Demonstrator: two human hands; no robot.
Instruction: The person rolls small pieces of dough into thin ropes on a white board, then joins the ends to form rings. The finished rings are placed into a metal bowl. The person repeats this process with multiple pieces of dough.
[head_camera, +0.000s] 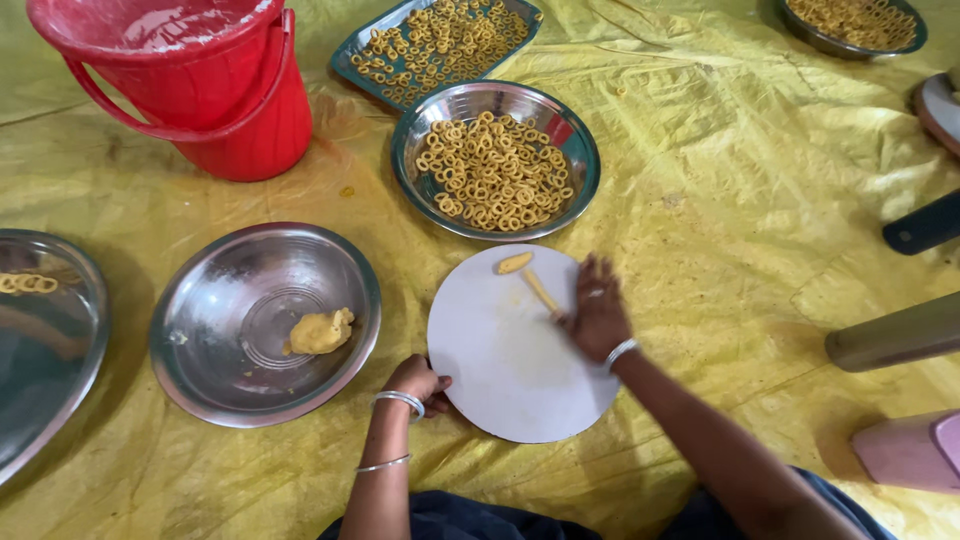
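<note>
Dough strip (541, 291) lies on the round white board (500, 370), thin and pale yellow, with a short stubby piece (514, 263) just beyond it near the board's far edge. The right hand (598, 312) rests flat on the strip's near end, fingers spread and not closed on anything; the left hand (416, 381) curls over the board's near-left rim, its grip closed on the edge. Soft dough like this could thin unevenly or snap under too much pressure, and the smooth board may slide on the slick yellow plastic sheet (720, 180) if the left hand lets up. To the left, a shiny steel bowl (200, 330) holds a soft lump of dough (320, 331). Beyond the board, a steel plate (578, 140) and a rectangular tray (352, 55) carry small rings (495, 170). A glossy red bucket (250, 110) stands far left.
</note>
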